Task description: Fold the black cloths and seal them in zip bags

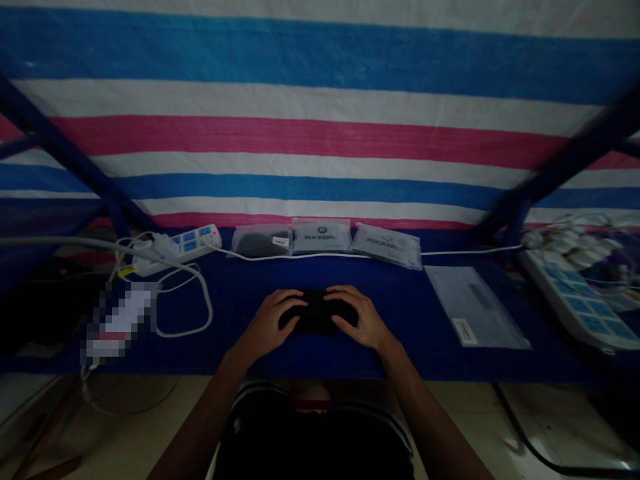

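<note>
On the blue table surface (320,363), a dark, soft-looking black item (317,313) lies in front of me; its exact kind is lost in the dim light. My left hand (275,320) grips its left end, thumb along the near edge and fingers on the far edge. At the opposite end my right hand (359,317) holds it the same way. Beyond the hands are a clear pouch with a black item inside (263,243) and two frosted zip bags printed ROCKBRO, the middle one (321,237) and the right one (387,245). Another frosted zip bag (470,303) with a white label lies flat at right.
A white power strip (185,247) with cables sits at back left, near a blurred-out phone-shaped object (123,320). A larger power strip (583,300) with tangled plugs stands at right. One white cable (320,255) runs across the back. Striped sheeting (320,140) hangs behind.
</note>
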`<state>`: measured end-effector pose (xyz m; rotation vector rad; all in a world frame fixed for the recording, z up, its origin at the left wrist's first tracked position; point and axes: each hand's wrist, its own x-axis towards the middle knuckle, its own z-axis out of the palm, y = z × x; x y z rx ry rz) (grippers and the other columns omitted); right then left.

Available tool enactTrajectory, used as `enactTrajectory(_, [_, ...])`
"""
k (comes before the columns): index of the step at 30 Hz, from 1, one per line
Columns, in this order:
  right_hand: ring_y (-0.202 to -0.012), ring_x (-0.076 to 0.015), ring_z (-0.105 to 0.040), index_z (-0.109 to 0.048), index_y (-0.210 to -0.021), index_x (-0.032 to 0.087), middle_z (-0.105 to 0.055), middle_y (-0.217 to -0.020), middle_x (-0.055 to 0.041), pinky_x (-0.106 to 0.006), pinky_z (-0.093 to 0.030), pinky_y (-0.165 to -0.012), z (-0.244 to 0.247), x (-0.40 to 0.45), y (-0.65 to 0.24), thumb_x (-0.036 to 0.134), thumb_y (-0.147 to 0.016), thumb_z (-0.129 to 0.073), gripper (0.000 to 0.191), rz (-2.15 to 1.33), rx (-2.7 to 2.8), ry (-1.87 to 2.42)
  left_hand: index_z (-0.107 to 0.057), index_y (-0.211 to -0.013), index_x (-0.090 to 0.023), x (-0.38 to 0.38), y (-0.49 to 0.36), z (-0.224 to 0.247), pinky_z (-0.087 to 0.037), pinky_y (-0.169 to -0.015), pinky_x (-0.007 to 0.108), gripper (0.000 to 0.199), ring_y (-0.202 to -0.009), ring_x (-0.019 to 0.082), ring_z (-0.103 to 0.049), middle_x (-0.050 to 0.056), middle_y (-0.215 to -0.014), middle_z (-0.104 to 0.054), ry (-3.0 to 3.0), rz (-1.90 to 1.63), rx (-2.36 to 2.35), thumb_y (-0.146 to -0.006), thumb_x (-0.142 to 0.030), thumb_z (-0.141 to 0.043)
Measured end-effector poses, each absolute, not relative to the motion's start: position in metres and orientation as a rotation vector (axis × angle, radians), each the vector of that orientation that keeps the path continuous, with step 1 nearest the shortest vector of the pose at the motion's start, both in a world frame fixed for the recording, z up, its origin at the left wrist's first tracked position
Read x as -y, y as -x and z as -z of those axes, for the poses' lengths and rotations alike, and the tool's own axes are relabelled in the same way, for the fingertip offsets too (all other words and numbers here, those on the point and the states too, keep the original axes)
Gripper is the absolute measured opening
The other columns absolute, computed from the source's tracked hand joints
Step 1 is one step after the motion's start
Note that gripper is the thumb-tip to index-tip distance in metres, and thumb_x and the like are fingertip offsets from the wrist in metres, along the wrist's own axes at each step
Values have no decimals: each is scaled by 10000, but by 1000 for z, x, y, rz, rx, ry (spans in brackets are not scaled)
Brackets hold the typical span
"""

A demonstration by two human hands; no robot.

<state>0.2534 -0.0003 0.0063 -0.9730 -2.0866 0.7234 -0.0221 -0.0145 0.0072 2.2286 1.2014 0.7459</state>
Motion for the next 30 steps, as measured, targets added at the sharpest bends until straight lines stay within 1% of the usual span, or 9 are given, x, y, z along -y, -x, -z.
enactTrajectory(5, [-1248, -297, -643, -688, -1219, 259, -684, -1332, -123, -514, -505, -1073, -6, 1, -253, 355, -902, -708, 332, -728, 2073, 970, -687, -1113, -233, 4, 16, -2, -419, -1143, 512, 184, -1189, 250, -649, 84, -1238, -707, -2187, -851, -1224, -974, -219, -567])
enactTrajectory(12, [-1228, -317, -655, -659, -1253, 225, -688, -1324, -154, -508, -526, -1060, -3, 0, -251, 423, -822, -809, 498, -682, 2071, 982, -706, -1033, -204, -13, 15, -6, -546, -912, 381, 194, -980, 246, -713, 73, -1016, -764, -2027, -929, -1280, -976, -331, -571])
enactTrajectory(14, [-1136, -306, -695, -683, -1187, 213, -729, -1229, -146, -475, -558, -998, 0, -1, -251, 428, -859, -771, 402, -675, 2018, 1040, -707, -1032, -202, -17, 14, -9, -551, -887, 355, 223, -971, 242, -724, 58, -1007, -775, -1976, -902, -1267, -991, -361, -556])
enactTrajectory(17, [-849, -252, -724, -704, -953, 218, -762, -927, -75, -382, -580, -797, 5, -3, -251, 436, -934, -670, 221, -692, 1909, 1167, -706, -1063, -205, -19, 11, -11, -555, -912, 347, 245, -1018, 247, -727, 48, -1043, -781, -1905, -893, -1249, -999, -378, -545])
enactTrajectory(20, [-678, -208, -665, -661, -788, 224, -702, -731, -19, -316, -513, -654, 8, -5, -252, 459, -958, -622, 293, -706, 1846, 1269, -680, -1201, -216, -17, 10, -12, -532, -1010, 375, 288, -1134, 258, -703, 63, -1198, -757, -1859, -926, -1220, -992, -376, -563])
enactTrajectory(23, [-624, -185, -629, -622, -726, 223, -661, -665, 1, -292, -456, -609, 10, -6, -252, 474, -957, -613, 341, -705, 1810, 1309, -559, -1424, -236, -11, 12, -14, -500, -1075, 396, 463, -1230, 262, -661, 86, -1394, -670, -1808, -934, -1158, -991, -396, -592])
enactTrajectory(25, [-595, -171, -602, -584, -683, 223, -629, -628, 10, -286, -428, -596, 10, -6, -251, 481, -964, -594, 382, -690, 1799, 1327, -502, -1487, -248, -9, 14, -14, -498, -1078, 395, 540, -1242, 261, -653, 89, -1430, -644, -1784, -905, -1111, -988, -422, -609])
enactTrajectory(27, [-575, -160, -573, -551, -652, 223, -594, -602, 16, -283, -405, -583, 9, -6, -251, 486, -973, -571, 415, -656, 1792, 1353, -553, -1439, -243, -9, 13, -12, -510, -1054, 385, 503, -1208, 258, -670, 82, -1368, -681, -1766, -882, -1101, -978, -429, -625])
enactTrajectory(30, [-565, -160, -552, -533, -639, 226, -562, -588, 15, -289, -399, -578, 8, -7, -250, 487, -978, -555, 428, -581, 1784, 1403, -676, -1219, -196, -14, 9, -5, -548, -960, 356, 333, -1086, 250, -714, 70, -1162, -758, -1711, -938, -1180, -970, -408, -612])
